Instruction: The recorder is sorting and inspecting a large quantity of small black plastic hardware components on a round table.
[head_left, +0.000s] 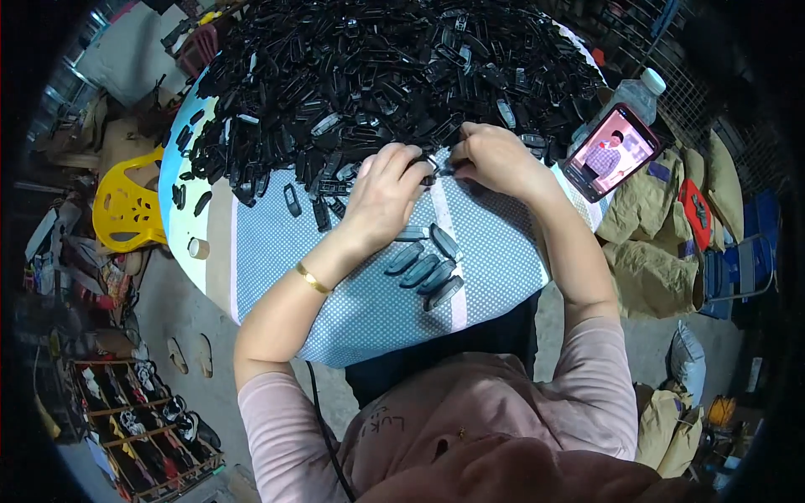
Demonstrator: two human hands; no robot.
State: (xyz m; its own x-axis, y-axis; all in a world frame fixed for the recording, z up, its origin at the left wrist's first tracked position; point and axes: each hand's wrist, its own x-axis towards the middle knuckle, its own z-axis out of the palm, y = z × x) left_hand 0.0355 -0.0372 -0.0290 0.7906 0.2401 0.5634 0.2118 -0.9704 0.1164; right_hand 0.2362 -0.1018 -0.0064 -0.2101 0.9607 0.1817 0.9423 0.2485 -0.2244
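A large heap of small black plastic pieces [352, 80], long and rounded like clip casings, covers the far part of the table. At the near edge of the heap, my left hand [382, 194] is closed on a small black plastic piece [428, 173]. My right hand [496, 159] is close beside it, its fingers bent and pressed together; what they hold, if anything, is too small to make out. Nearer to me, several dark oblong plastic pieces [421, 267] lie in a loose group on the patterned cloth [352, 323].
A phone [610, 152] showing a video leans by a clear bottle [637, 99] at the table's right. A tape roll [198, 248] lies on the left edge. A yellow chair [127, 201] stands left, a shoe rack [138, 415] below it, brown sacks [650, 268] at right.
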